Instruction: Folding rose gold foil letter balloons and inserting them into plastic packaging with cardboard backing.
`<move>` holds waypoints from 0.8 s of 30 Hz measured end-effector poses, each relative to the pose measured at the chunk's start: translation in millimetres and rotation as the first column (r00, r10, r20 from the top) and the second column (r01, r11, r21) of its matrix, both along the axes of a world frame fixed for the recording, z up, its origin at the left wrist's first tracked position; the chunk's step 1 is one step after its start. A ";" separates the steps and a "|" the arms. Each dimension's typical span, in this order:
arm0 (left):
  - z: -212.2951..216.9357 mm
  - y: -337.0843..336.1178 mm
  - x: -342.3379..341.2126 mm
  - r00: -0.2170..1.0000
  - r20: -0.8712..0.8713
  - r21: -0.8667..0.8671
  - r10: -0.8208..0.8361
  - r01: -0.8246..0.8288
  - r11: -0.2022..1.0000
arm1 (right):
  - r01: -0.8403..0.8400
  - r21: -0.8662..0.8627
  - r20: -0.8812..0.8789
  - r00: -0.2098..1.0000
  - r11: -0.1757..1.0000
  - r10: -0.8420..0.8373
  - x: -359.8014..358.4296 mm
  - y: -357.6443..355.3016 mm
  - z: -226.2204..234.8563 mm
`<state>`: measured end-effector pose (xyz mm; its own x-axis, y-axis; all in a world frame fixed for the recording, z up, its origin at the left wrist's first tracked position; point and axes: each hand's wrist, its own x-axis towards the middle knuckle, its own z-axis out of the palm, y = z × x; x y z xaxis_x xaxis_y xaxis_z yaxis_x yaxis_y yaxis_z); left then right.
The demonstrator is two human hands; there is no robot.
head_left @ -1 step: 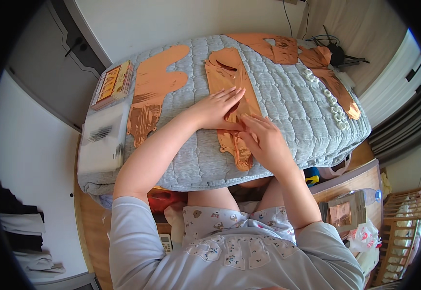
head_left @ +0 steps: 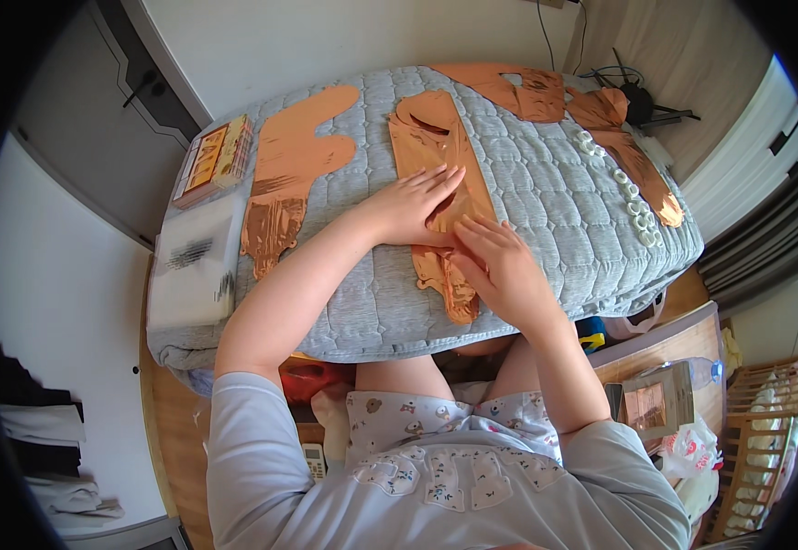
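A flat, uninflated rose-gold foil balloon lies lengthwise on the grey quilted bed cover, its crinkled tail end toward me. My left hand rests flat across its middle with fingers stretched out. Close beside it, my right hand lies on the foil, fingers extended and thumb apart, fingertips near the left thumb. Both hands press on the foil, and neither grips it visibly. Left of them, another foil balloon with two rounded lobes lies spread out.
More foil balloons lie along the far right edge, near several small white rings and a black device with antennas. On the left are a flat box and a clear plastic package. A low table stands at right.
My right hand has shifted very slightly on the foil, its fingers a little straighter. The left hand and the balloons have not moved.
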<state>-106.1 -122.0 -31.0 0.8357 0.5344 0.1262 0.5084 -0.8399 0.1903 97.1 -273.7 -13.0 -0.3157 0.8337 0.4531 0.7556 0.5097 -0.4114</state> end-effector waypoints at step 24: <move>-2.9 -1.2 1.3 1.000 0.016 0.036 -0.014 0.013 0.999 | -0.139 -0.273 0.061 0.985 0.952 0.161 27.1 8.6 10.5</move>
<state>-104.8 -123.2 -33.9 0.8406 0.5178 0.1589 0.4938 -0.8532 0.1682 124.2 -265.1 -2.5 -0.4729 0.8607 0.1885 0.7156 0.4999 -0.4879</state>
